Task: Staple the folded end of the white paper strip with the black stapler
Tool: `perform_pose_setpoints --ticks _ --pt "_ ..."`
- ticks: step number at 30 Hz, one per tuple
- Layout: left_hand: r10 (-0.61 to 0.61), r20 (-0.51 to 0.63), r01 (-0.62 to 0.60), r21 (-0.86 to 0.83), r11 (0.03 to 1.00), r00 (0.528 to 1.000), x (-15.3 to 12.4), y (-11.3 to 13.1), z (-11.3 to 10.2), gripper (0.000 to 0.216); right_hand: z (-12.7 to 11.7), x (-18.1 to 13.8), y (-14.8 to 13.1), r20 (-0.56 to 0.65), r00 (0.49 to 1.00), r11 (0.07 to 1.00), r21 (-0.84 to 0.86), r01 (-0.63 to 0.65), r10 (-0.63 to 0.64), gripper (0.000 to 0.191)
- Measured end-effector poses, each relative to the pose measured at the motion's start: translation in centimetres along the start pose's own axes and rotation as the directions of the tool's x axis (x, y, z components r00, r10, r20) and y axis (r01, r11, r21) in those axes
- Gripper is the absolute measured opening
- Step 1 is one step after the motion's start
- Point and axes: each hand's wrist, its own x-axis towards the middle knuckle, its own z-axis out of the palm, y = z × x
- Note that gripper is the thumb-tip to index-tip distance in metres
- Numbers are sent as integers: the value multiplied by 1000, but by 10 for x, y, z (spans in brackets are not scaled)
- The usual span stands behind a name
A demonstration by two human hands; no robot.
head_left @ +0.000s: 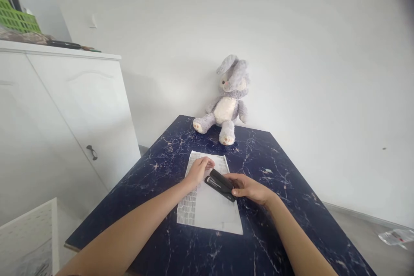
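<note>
The stapler (222,188) is pointing its parted end toward the far-left part of the paper (213,213), its long axis running aslant over the sheet's right half and its back end slanting toward the near right. The right hand (248,187) is reaching in from the paper's right edge and gripping that back end, thumb on the near side and fingers behind. The left hand (197,172) is hovering or resting above the paper's far-left part (contact is hard to judge), just beside the stapler's parted end; its fingers are curling loosely, and whether they are holding anything I cannot tell.

The stapler is showing smooth black, narrow arms and a thin silvery strip between them. The paper is lying as a thin white oblong, a greyish printed band running down its left side. Beneath the paper, the table (155,170) is showing dark blue, pale-veined marbling. Beyond the paper's far edge a plush rabbit (224,110) is sitting, its fur greyish lilac and its belly cream.
</note>
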Motion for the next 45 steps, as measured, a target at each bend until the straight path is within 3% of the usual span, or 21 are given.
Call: perform_pose_setpoints --ticks 8,16,24,32,36,41,45 --pt "-22 14 22 -11 1000 1000 1 2 -1 51 -3 -1 3 12 1000 999 27 18 -18 70" --pt "-8 50 7 16 1000 999 3 0 -2 51 -1 0 3 -36 999 998 -67 -6 4 64" --pt "-23 51 24 -9 1000 998 0 4 -2 50 -5 -1 6 17 1000 999 47 16 -17 68" --pt "-5 -75 -3 -111 994 997 2 7 -5 47 -7 -2 7 18 1000 1000 22 15 -15 68" --pt "-7 -85 -5 -144 990 996 3 10 -5 46 0 0 5 -57 996 980 -191 57 -69 58" --pt "-12 -83 -6 -207 978 997 4 8 -5 43 21 12 1 -181 947 783 -613 102 -266 27" --pt "-87 -178 21 -343 939 980 5 7 -5 39 31 16 1 -315 872 675 -738 24 -375 37"
